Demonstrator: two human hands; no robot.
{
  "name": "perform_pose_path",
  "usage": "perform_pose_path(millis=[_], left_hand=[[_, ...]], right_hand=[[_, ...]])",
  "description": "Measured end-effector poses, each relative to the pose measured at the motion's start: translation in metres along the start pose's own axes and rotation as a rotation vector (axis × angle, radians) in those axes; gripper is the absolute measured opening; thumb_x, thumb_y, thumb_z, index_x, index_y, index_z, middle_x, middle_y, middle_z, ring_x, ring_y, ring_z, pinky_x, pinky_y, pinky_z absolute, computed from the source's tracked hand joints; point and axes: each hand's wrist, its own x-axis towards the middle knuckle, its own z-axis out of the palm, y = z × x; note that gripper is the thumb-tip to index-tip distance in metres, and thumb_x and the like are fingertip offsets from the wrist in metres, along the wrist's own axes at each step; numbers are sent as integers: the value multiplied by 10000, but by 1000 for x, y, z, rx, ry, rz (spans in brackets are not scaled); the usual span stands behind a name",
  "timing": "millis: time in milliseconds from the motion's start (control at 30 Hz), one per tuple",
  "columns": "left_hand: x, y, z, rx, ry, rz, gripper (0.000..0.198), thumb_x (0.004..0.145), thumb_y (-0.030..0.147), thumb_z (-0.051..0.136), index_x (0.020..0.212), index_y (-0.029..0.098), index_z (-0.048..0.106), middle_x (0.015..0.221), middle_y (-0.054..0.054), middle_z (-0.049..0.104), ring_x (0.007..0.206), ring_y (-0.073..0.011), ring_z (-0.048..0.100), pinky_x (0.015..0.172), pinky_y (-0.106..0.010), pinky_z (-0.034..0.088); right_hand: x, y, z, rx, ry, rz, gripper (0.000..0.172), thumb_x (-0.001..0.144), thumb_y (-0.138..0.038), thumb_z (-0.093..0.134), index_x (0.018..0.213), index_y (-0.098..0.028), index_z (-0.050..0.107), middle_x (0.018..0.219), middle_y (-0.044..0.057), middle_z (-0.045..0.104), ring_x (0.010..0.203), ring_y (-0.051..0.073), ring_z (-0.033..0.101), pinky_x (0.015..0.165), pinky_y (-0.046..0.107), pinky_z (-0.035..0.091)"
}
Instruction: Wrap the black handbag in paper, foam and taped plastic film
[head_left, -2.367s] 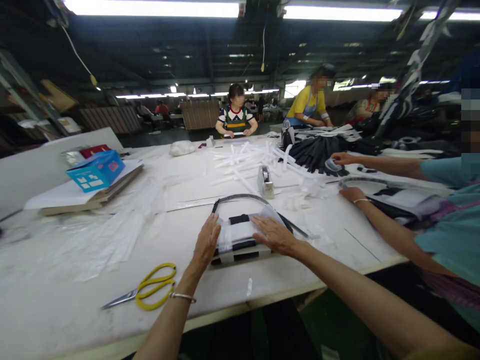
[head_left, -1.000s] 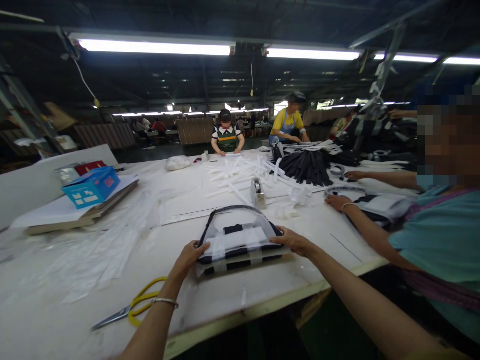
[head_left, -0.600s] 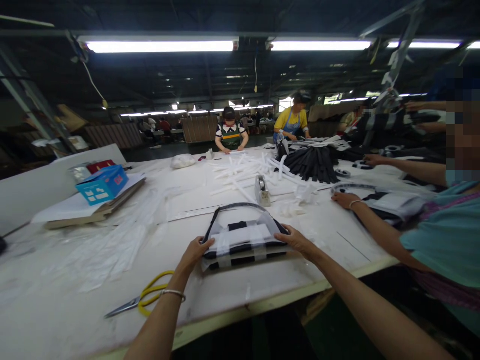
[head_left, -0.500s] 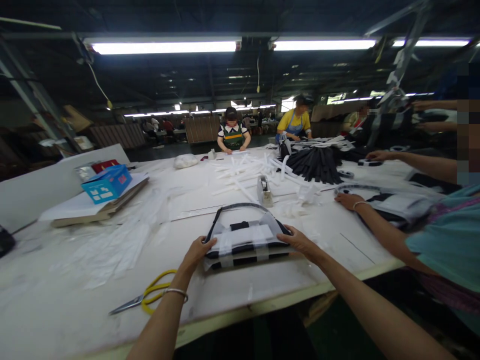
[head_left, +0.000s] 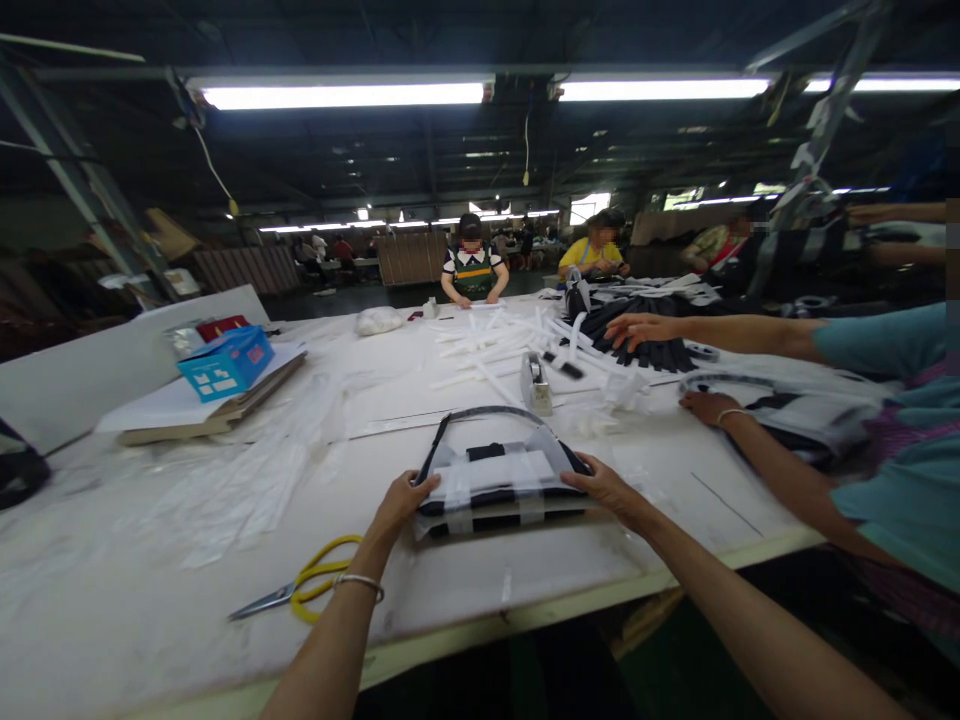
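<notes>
A dark handbag (head_left: 491,490) lies on the table in front of me, partly covered by white padding and clear wrap, its strap arching away behind it. My left hand (head_left: 405,495) grips the bag's left end, thumb on top. At the right end, my right hand (head_left: 604,487) pinches the bag near the foot of the strap. Yellow-handled scissors (head_left: 319,580) rest beside my left forearm, blades pointing left. Beyond the bag stands a grey tape dispenser (head_left: 536,385).
A blue box (head_left: 227,365) sits on stacked board at the left. White strips (head_left: 487,345) and dark straps are heaped at the back. On my right, a co-worker's hand (head_left: 641,330) reaches over the table; their other hand is at a second wrapped bag (head_left: 787,405).
The co-worker's far hand has swung left toward the strips, and small dark pieces now lie near the dispenser. My hands keep their hold on the bag; the view has shifted slightly.
</notes>
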Motion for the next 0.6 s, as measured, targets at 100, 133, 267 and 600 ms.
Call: perform_pose_path(millis=[100,133,267,600], left_hand=[[1,0,0,6,0,0,638,692,616,642,1064,98,655,1018,-136,730,930,-278,675,785,-329,514],[1,0,0,8,-1,0,636,690,619,644,1056,99,658,1014,-135,732,929,-279,675,782,-327,516],[1,0,0,13,4,-1,645,679,632,656,1046,102,664,1007,-132,737,944,-285,677,778,-321,522],[8,6,-5,184,-8,24,713,741,568,607,1202,26,577,1111,-207,688,992,-297,665,830,-342,511]], right_hand=[[-1,-1,1,10,5,-3,818,622,-484,798,1304,-118,535,1197,125,682,1123,319,620,1012,428,460],[-1,-1,2,11,2,-1,811,626,-485,794,1305,-123,536,1192,120,685,1118,318,623,1006,430,464],[-4,-4,2,2,3,10,812,641,-484,782,1318,-122,518,1197,121,681,1111,317,625,1004,436,465],[-9,-9,3,5,20,-1,766,637,-487,776,1284,-137,561,1170,115,695,1109,340,626,998,462,470]])
